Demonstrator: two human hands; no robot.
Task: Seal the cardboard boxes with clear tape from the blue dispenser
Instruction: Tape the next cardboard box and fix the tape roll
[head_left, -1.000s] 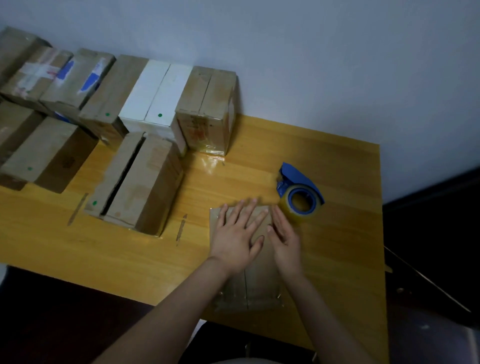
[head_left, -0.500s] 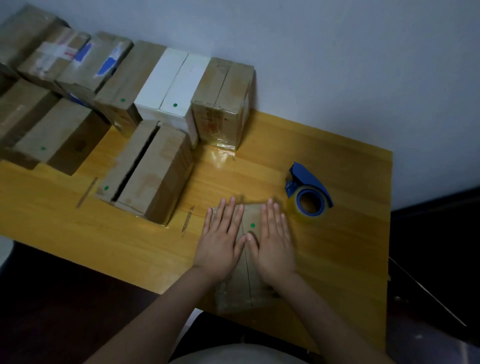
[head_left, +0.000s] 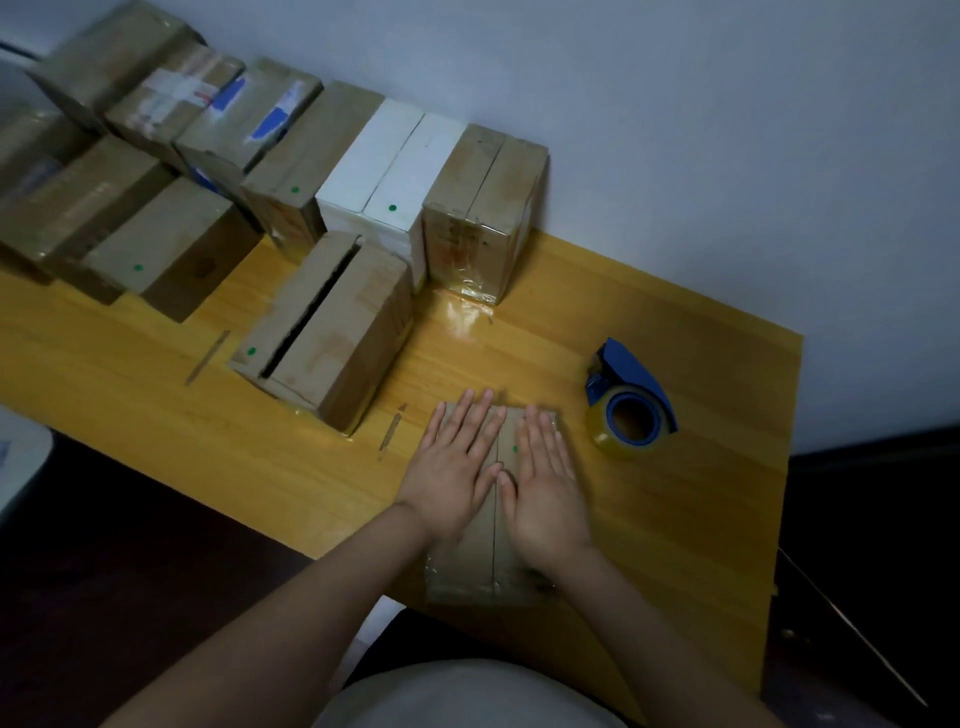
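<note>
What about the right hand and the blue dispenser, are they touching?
Apart. The head view shows a strip of bare table between the right hand, lying flat on the box, and the dispenser.

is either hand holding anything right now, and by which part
Nothing is gripped. The left hand and right hand lie flat on the box top, one either side of its centre seam.

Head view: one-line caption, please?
Left hand and right hand press the cardboard box flaps flat; blue dispenser lies on the table beside them.
</note>
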